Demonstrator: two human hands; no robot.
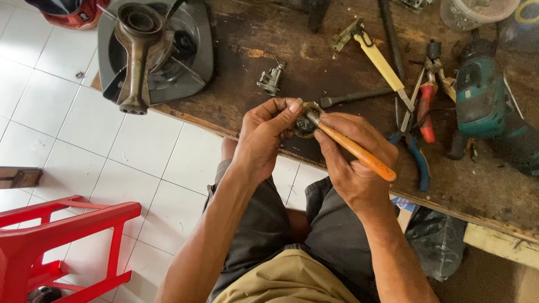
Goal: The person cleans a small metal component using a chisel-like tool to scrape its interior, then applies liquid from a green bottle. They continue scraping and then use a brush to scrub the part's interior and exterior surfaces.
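Fingers of the left hand (264, 137) curl around a small round metal part (303, 124), the thumb lying across its far edge and the fingertips pinching it from the left. The right hand (353, 163) has its fingers wrapped and pressed together around the orange handle of a screwdriver (353, 148), whose metal tip meets the round part — the two are touching. Both hands hover just above the near edge of a dark, worn wooden workbench (269, 39), over the person's lap and grey shorts.

On the bench, far from the hands, stands a small grey metal fitting (271, 78), apart from everything else. To the right lie a yellow-handled tool (379, 59), a dark metal rod (353, 97), blue-handled pliers (415, 157) and a red-handled tool (426, 106), crossing one another. At the far right rests a teal power drill (485, 104). At the left end of the bench sits a grey gas burner base (154, 47) with a rusty cast burner arm on top.

On the white tiled floor, near left, stands a red plastic stool (56, 235). A black plastic bag (438, 238) hangs under the bench at the right.
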